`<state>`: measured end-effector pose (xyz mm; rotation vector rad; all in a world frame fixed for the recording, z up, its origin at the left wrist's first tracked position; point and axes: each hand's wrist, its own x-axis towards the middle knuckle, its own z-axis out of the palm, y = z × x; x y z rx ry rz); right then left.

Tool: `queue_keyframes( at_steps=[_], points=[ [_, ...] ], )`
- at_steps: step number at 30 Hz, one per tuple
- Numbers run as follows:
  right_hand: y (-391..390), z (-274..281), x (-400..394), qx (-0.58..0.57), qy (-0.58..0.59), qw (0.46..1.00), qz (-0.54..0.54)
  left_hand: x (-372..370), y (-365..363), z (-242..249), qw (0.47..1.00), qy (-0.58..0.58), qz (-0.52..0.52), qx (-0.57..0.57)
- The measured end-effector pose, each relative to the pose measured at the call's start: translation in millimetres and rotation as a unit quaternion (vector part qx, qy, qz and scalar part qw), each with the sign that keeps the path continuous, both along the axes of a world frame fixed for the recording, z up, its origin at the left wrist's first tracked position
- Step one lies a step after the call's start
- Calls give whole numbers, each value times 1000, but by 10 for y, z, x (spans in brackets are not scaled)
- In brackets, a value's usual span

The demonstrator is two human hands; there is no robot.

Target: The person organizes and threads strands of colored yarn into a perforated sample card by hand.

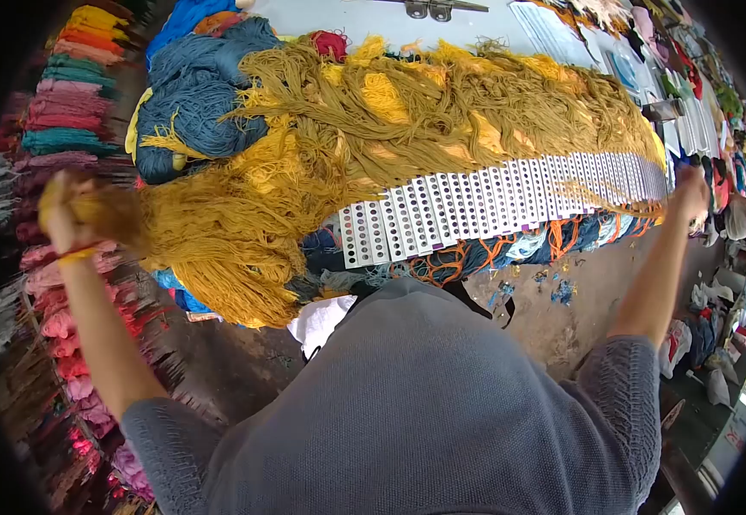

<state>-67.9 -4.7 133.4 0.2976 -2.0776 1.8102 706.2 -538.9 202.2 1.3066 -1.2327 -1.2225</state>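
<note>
Stretched out to the far left, my left hand (64, 210) is closed around a blurred bundle of golden-brown yarn. Its strands join the mustard yarn pile (218, 232) on the table's left part. My right hand (691, 196) is out at the far right, beside the right end of a long row of white punched cards (442, 210). Its fingers look curled, and what they hold is too small to make out. Olive yarn strands (442, 120) lie over the cards' upper ends, with some thin strands across the cards near my right hand.
Blue yarn (201, 103) is heaped at the table's back left. Coloured skeins (64, 112) hang along the left side. A metal clip (429, 9) and white papers (553, 34) lie at the back. Orange and dark blue yarn (510, 249) hangs below the cards. Bags (718, 386) stand at right.
</note>
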Motion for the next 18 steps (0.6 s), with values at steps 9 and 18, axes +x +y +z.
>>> queue_keyframes(
  at_steps=[9,18],
  points=[
    [-1627,-1664,3050,206,-281,825,446,-2064,2288,-2147,822,198,-246,474],
    [-1874,-1993,3670,405,-62,730,547,-2628,2596,-2565,818,-6,-325,474]
  ],
)
